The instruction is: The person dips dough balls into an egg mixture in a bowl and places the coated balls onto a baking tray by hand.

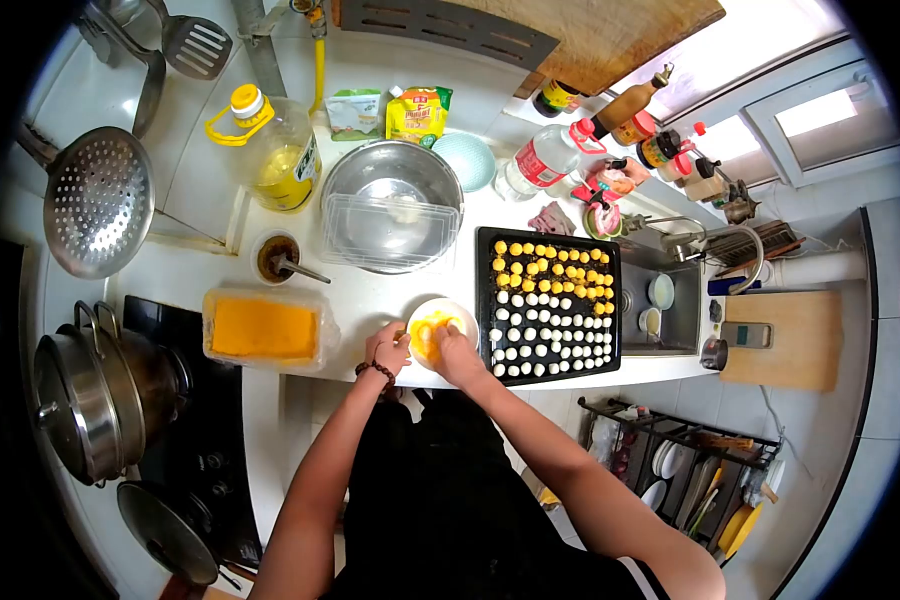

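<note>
A white bowl [464, 313] with loose yellow-orange contents [428, 332] sits near the counter's front edge. My left hand [388, 346] is closed at the bowl's left rim, a dark beaded bracelet on its wrist. Over the bowl's right side, my right hand [457, 357] reaches in with its fingers pressed together; what they hold is hidden. Right of the bowl lies a black baking tray [485, 300] with rows of small balls: yellow balls [555, 268] fill the upper rows, white balls [540, 332] the lower ones.
A plastic box of orange filling [263, 328] is at left, below a cup with a spoon [273, 258]. Behind are a steel basin [350, 170] under a clear lid [390, 235], an oil jug [275, 165] and a bottle [540, 160]. The sink [670, 335] adjoins the tray; the stove [215, 420] is left.
</note>
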### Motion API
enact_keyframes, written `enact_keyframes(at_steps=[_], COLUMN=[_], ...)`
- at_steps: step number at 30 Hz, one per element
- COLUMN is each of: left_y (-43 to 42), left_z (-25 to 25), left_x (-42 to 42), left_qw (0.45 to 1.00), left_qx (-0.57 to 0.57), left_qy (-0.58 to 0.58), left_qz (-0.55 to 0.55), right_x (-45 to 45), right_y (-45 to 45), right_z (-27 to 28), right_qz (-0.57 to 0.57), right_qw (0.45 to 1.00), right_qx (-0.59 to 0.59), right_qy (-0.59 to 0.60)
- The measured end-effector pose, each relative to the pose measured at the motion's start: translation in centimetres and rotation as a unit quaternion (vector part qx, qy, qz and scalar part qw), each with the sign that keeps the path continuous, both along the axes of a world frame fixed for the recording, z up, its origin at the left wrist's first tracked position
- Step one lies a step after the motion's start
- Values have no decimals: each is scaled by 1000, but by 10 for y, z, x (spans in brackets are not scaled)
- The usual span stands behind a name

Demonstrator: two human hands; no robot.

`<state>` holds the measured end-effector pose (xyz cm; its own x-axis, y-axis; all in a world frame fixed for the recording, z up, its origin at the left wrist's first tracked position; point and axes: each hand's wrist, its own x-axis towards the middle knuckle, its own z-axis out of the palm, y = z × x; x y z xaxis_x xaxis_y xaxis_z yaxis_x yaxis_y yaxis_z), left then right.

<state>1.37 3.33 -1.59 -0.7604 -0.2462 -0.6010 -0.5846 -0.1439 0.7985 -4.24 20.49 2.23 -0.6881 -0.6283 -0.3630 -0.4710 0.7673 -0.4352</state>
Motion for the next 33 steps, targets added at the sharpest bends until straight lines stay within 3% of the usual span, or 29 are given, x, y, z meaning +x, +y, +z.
enact_keyframes(at_steps=[2,3,5,8,11,13,15,17,18,21,23,27,29,33], left_y=[-3,-3,-1,-1,-1,-1,2,1,-1,0,3,4,4,5], left_z=[18,12,-7,-4,9,7,-1,-12,-7,7,10,7,6,-15], left_x=[-4,-3,-2,-2,-5,-5,-1,-1,-2,-4,-1,-2,-2,2], left_qw=[987,987,999,999,999,999,1000,999,999,998,1000,999,999,1000], left_qx=[-123,-123,1,5,-11,-5,3,26,24,-1,-16,-39,-27,-4], left_qy=[20,19,-10,-19,-29,-25,-23,-25,-25,-36,-2,3,0,-6], left_qz=[-103,-105,-35,-35,-33,-24,-19,-17,-16,-43,-1,-30,-30,-4], right_x=[-2,-2,-3,-5,-11,-15,-22,-27,-30,-15,-16,-22,-26,-28], right_y=[-6,-9,-14,-9,-7,-9,-17,-18,-21,-29,-34,-37,-35,-12], right_z=[-12,-15,-15,-41,-37,-11,18,20,28,21,12,4,12,28], right_qz=[-75,-114,-126,-99,-104,-184,-211,-119,-109,-61,-55,-34,30,-12], right_qw=[996,992,991,992,993,972,963,988,994,994,994,996,999,997], right_qx=[-24,-35,-30,-67,-55,-147,-162,-91,-20,-83,-87,-63,-25,-68], right_qy=[34,50,23,46,-6,-20,-40,42,-18,38,37,59,3,24])
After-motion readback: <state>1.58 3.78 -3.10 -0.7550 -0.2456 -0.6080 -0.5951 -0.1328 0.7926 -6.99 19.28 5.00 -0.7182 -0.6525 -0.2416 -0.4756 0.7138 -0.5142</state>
